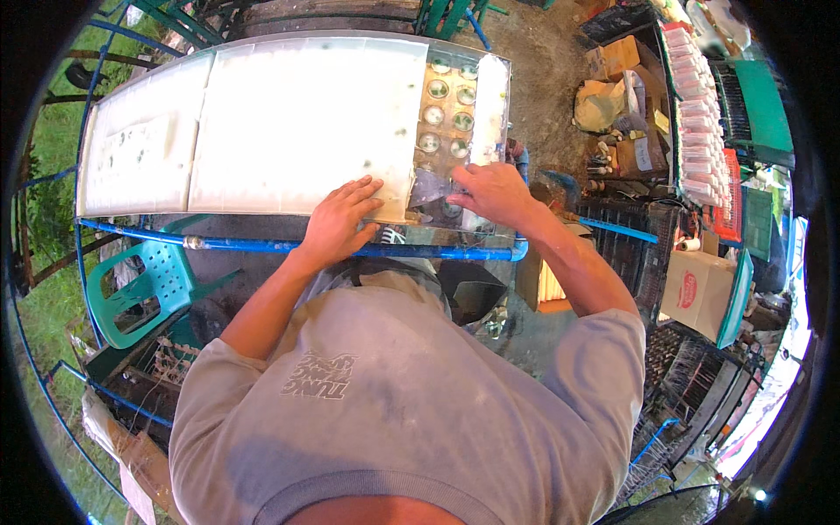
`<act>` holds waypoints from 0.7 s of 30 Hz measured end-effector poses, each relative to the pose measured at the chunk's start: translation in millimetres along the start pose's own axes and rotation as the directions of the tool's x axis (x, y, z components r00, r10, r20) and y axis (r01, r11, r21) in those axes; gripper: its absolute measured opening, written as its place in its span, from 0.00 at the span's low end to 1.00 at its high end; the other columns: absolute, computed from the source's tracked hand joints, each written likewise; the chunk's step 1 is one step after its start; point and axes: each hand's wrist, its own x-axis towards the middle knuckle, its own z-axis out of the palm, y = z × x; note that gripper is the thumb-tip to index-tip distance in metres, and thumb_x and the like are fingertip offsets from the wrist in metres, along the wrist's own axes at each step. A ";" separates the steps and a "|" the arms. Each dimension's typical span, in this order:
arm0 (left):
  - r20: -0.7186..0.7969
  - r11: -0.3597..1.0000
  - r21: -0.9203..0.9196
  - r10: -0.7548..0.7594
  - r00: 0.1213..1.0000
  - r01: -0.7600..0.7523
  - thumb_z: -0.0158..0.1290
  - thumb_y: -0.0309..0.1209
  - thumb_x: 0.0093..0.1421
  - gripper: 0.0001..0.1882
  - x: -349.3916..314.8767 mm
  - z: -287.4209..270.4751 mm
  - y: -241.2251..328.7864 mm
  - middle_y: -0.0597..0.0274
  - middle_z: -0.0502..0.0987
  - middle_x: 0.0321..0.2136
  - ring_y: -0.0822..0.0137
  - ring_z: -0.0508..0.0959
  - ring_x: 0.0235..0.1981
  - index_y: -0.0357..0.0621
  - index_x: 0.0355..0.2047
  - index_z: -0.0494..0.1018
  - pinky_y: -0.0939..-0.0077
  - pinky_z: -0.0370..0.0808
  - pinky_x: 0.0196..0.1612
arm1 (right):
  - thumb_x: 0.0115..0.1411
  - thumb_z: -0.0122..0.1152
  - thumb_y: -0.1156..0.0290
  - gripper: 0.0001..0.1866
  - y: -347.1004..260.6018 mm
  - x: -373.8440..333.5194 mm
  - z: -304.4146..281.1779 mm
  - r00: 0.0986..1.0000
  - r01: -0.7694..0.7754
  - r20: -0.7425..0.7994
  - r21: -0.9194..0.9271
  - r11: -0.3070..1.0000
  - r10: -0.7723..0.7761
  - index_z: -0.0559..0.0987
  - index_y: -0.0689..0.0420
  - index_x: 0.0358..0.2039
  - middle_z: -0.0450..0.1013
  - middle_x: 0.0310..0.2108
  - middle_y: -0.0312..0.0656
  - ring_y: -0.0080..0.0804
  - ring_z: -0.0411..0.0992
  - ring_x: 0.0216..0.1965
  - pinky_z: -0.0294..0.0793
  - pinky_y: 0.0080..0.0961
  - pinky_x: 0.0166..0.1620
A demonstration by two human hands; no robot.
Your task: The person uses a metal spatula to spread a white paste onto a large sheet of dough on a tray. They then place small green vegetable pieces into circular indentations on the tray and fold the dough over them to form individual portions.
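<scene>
Foam panels (262,122), white and flat, cover nearly the whole long tray (140,216) in front of you, from its far left end to a gap near the right end, where rows of small round cups (444,114) sit uncovered between the large panel and a narrow white strip (491,96). Along the near edge of the tray runs a blue pipe (350,248), which bends down at the right corner; between it and your chest there is only a narrow band of room, and on the right dark crates (626,249) crowd close to your elbow. To your left a teal plastic chair (144,284) stands below the pipe with grass beyond it. Your left hand (339,220) lies palm down on the near right corner of the large panel, fingers spread and flat, pressing rather than closing on it, with the forearm coming straight up from your body. Your right hand (494,192) rests at the near end of the narrow strip, the fingers curled over the edge of a loose grey piece (431,186) beside the cups; whether they pinch it you cannot tell. At far right a tall rack (696,114) holds rows of pink and white packets, a white carton with a round red mark (696,293) stands lower down, and a brown cardboard box (619,57) and a yellow sack (599,105) lie on the dirt behind.
</scene>
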 end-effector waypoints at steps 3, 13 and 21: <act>-0.028 0.999 -0.033 -0.010 1.000 0.009 0.63 0.30 0.54 0.24 -0.3 1.3 -1.2 0.58 0.69 0.65 0.54 0.67 0.68 0.45 0.52 0.76 0.57 0.67 0.67 | 0.61 0.63 0.47 0.22 -7.9 7.2 4.3 1.000 0.001 -0.019 0.031 1.000 -0.001 0.73 0.54 0.39 0.77 0.31 0.44 0.51 0.79 0.30 0.77 0.46 0.32; -0.038 0.999 -0.032 -0.031 0.999 0.030 0.65 0.31 0.53 0.26 -5.9 -2.4 -8.7 0.58 0.70 0.64 0.54 0.66 0.68 0.45 0.53 0.75 0.58 0.69 0.66 | 0.62 0.62 0.47 0.23 21.2 -2.4 -6.5 0.999 -0.003 0.044 0.094 0.996 -0.001 0.71 0.54 0.41 0.78 0.32 0.46 0.55 0.79 0.33 0.76 0.49 0.33; -0.009 0.999 -0.037 -0.021 1.000 0.021 0.64 0.33 0.56 0.24 -9.0 -3.1 -11.7 0.57 0.70 0.64 0.54 0.65 0.68 0.44 0.53 0.74 0.58 0.67 0.67 | 0.63 0.61 0.47 0.24 -36.3 4.2 13.8 0.987 -0.121 0.119 0.109 0.987 0.108 0.70 0.56 0.41 0.78 0.31 0.51 0.56 0.79 0.34 0.77 0.50 0.35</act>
